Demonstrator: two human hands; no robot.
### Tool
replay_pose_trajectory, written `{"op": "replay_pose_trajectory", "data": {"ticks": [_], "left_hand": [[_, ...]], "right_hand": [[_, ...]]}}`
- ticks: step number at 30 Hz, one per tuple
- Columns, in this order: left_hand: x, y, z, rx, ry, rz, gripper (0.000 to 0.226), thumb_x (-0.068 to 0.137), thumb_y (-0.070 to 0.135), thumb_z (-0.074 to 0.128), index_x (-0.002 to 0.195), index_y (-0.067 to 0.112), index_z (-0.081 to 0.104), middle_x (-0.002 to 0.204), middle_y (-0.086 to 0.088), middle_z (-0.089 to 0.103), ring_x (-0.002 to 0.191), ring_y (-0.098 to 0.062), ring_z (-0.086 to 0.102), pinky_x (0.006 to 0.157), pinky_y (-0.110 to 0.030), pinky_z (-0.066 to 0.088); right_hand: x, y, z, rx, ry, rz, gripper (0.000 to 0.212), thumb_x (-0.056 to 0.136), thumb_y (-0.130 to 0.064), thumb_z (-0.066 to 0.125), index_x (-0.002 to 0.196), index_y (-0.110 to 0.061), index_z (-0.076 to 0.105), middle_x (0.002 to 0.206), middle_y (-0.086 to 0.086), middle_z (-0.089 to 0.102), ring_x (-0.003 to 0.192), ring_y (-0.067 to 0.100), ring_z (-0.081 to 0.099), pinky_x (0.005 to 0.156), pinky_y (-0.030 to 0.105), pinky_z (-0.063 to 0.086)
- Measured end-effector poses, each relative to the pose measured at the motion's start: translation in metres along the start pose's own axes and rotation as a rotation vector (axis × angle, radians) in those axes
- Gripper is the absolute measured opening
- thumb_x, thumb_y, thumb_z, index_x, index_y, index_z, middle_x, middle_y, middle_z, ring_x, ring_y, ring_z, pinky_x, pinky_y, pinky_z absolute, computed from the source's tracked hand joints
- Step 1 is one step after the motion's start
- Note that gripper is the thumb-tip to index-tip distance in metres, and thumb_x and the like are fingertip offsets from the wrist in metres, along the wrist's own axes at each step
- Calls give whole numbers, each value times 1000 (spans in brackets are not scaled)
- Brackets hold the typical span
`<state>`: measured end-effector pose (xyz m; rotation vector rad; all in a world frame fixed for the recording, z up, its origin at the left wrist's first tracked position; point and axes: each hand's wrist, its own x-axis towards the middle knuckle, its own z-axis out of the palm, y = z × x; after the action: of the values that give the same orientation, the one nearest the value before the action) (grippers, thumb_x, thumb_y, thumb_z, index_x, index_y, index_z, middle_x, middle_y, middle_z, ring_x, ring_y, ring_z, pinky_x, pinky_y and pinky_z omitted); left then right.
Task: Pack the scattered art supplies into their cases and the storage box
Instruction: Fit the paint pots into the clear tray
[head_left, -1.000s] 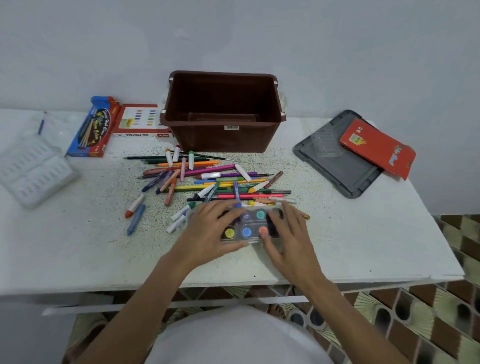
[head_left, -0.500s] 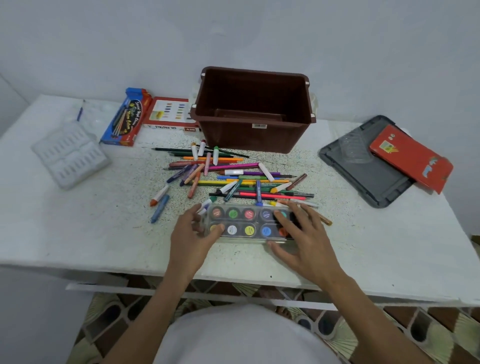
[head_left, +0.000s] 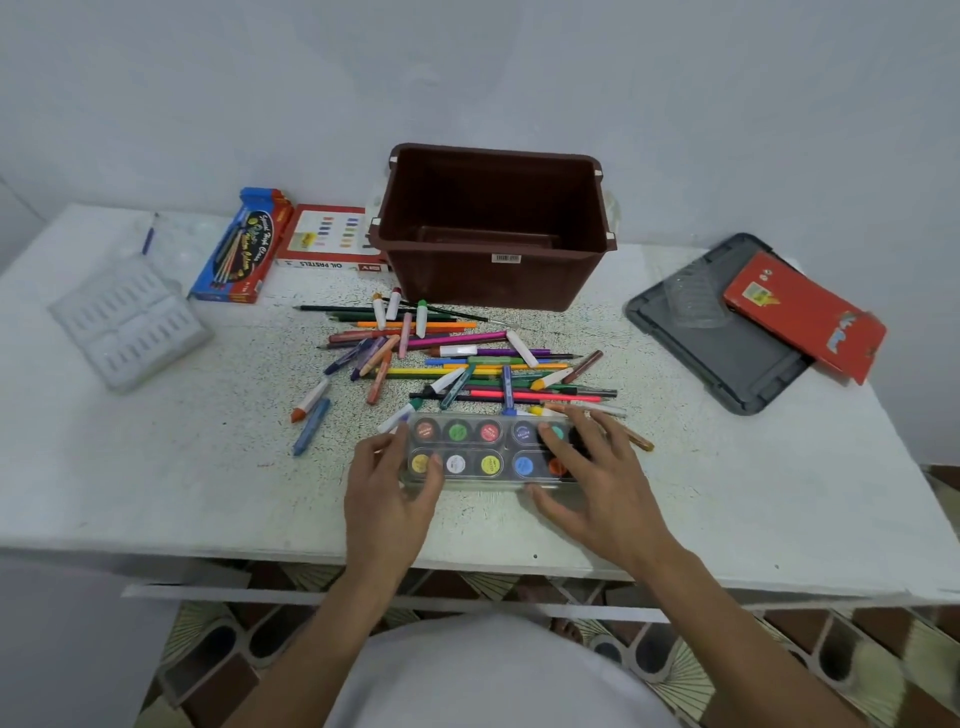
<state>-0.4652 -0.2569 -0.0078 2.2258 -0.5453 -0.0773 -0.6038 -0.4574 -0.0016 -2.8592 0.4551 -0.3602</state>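
A clear paint case (head_left: 488, 451) with two rows of coloured pots lies near the table's front edge. My left hand (head_left: 387, 493) holds its left end, fingers curled at the side and thumb on the front rim. My right hand (head_left: 597, 478) lies flat over the right end, fingers spread on the lid and thumb at the near edge. Just behind the case is a heap of several pencils, markers and crayons (head_left: 447, 358). The brown storage box (head_left: 493, 228) stands open and empty behind the heap.
A blue pencil box (head_left: 241, 247) and a red oil pastel box (head_left: 330, 239) lie at the back left. A clear plastic tray (head_left: 127, 322) sits at far left. The grey lid (head_left: 717, 332) at right carries a red case (head_left: 800, 312).
My left hand has slid off the top of the paint case to its left end, uncovering the pots. My right hand stays on the right end.
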Motion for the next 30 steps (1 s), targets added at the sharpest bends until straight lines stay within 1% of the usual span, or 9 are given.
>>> {"op": "replay_pose_trajectory", "data": {"ticks": [3,5,7,11,13,17,21,26,30], "left_hand": [[7,-4,-7,79,-46,46,46,90,35,64,131,17,57,114,4,45,103,-9,46,84,-28,46],[14,-6,-10,172,-79,80,50,89,39,63,134,18,52,126,-2,46,117,-16,40,97,-35,38],[22,-3,-13,262,-106,212,56,87,48,54,136,22,48,136,-1,44,126,-18,35,100,-38,29],[46,10,-22,436,-484,450,89,75,78,36,149,30,29,150,5,34,137,-18,26,111,-38,15],[61,16,-23,576,-641,490,103,70,83,48,153,32,17,153,4,29,140,-20,23,115,-42,9],[73,30,-15,753,-663,611,99,76,65,64,153,30,13,141,-2,39,130,-23,33,113,-42,18],[77,37,-15,841,-669,658,101,76,63,64,153,24,12,137,-5,40,125,-24,37,107,-39,27],[82,47,-21,854,-712,670,109,75,70,62,154,16,10,145,-5,40,130,-24,38,110,-37,26],[94,67,-37,805,-817,604,108,73,70,67,154,20,17,145,-3,41,131,-23,38,113,-40,29]], "right_hand": [[4,4,-6,-4,-20,-30,67,86,-63,52,138,-21,56,144,12,50,128,37,43,103,52,45],[7,8,-11,-5,-69,-47,75,84,-67,50,144,-22,47,144,10,50,127,34,43,100,52,46],[10,11,-16,-14,-127,-32,88,81,-71,47,151,-20,35,145,7,49,126,29,40,101,47,45],[19,17,-23,-59,-260,-5,105,74,-79,41,158,-22,14,146,2,45,123,24,34,100,43,42],[25,18,-28,-91,-326,-24,109,73,-81,40,158,-25,3,148,1,41,126,23,33,103,43,39],[33,13,-34,-107,-422,-76,107,82,-70,57,157,-29,-8,153,2,33,130,24,31,108,40,33],[40,8,-39,-138,-462,-92,107,82,-68,60,156,-29,-7,152,3,34,130,24,33,109,39,35],[50,11,-53,-130,-500,-113,107,77,-71,62,157,-26,7,152,3,38,131,24,37,108,37,38],[69,7,-80,-106,-549,-124,106,73,-70,68,156,-26,19,147,0,45,122,21,45,95,31,40]]}}
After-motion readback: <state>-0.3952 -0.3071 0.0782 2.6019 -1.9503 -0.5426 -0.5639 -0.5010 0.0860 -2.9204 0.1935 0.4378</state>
